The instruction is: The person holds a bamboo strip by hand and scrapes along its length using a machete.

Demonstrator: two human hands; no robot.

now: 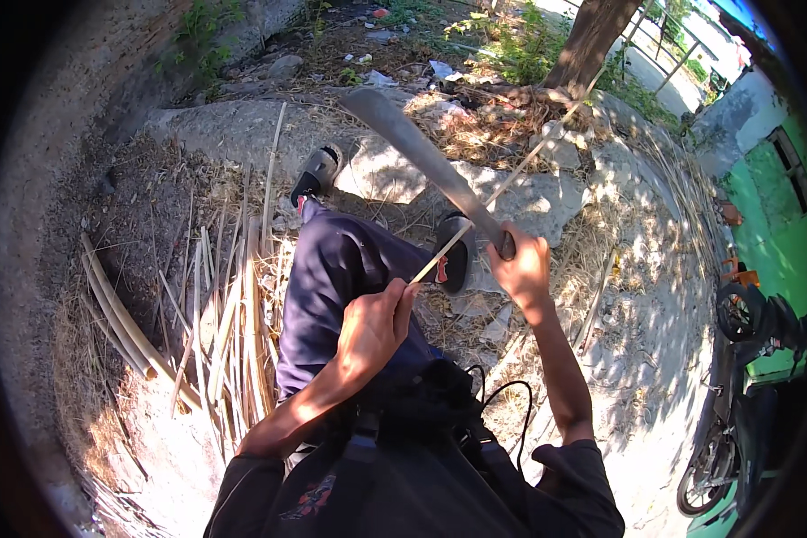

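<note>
My right hand (pixel 522 272) is closed round the handle of a machete (pixel 417 148), whose broad grey blade points up and to the left. In my left hand (pixel 372 327) the end of a thin pale wooden strip (pixel 533 154) is pinched between thumb and fingers. From there the strip slants up to the right, passing behind the blade just above my right hand, and reaches toward the tree trunk. Its blade and the strip cross; whether they touch I cannot tell.
Many long split strips (pixel 253 332) lie in a heap left of my legs, beside thicker curved pieces (pixel 121 314). A stone ledge (pixel 386 170) runs under my sandalled feet. A tree trunk (pixel 592 45) stands ahead; a motorbike (pixel 726 439) is parked by a green wall (pixel 767 215) at right.
</note>
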